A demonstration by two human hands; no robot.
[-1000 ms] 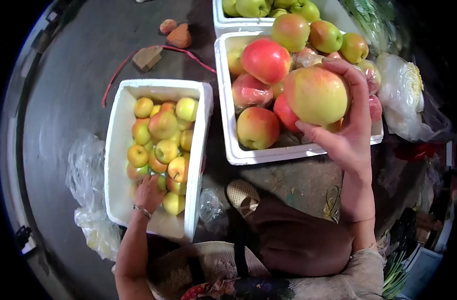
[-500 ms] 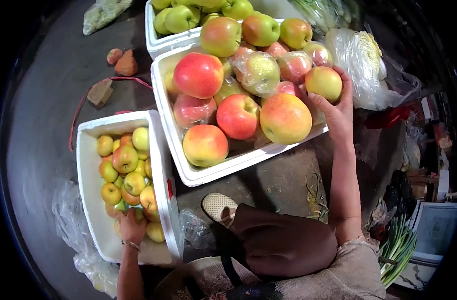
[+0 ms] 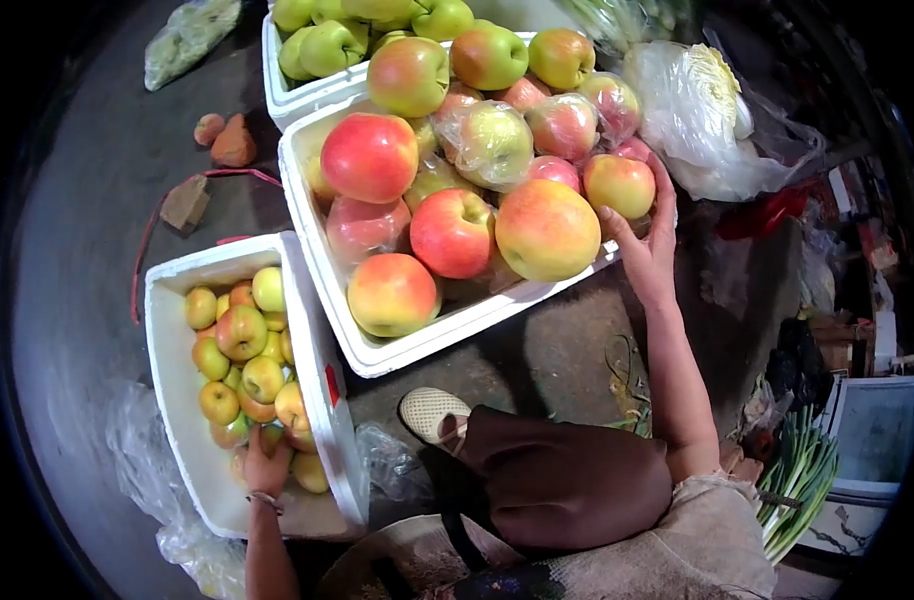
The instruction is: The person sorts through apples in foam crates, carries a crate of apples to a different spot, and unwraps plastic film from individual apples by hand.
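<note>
My right hand [image 3: 649,235] is closed round a small yellow-red apple [image 3: 619,186] at the right end of a white foam box [image 3: 322,285]. That box is heaped with large apples, some in clear wrap; a big yellow-orange apple [image 3: 547,230] lies just left of the held one. Down in the smaller foam box [image 3: 182,440] at the left, my left hand [image 3: 268,460] reaches among small yellow-green apples [image 3: 263,380]. Its fingertips are pressed against the fruit and partly hidden, so what they grip cannot be made out.
Green apples [image 3: 333,48] fill another foam box behind. Bagged cabbage [image 3: 692,115] lies at the upper right, green onions [image 3: 802,480] at the lower right. A brick piece [image 3: 185,204], a red cord [image 3: 142,245] and plastic bags [image 3: 172,500] are on the floor at the left.
My right hand has moved from in front of the large box to its right end, with the apple seen there now. The view has shifted. My left hand stays in the smaller box.
</note>
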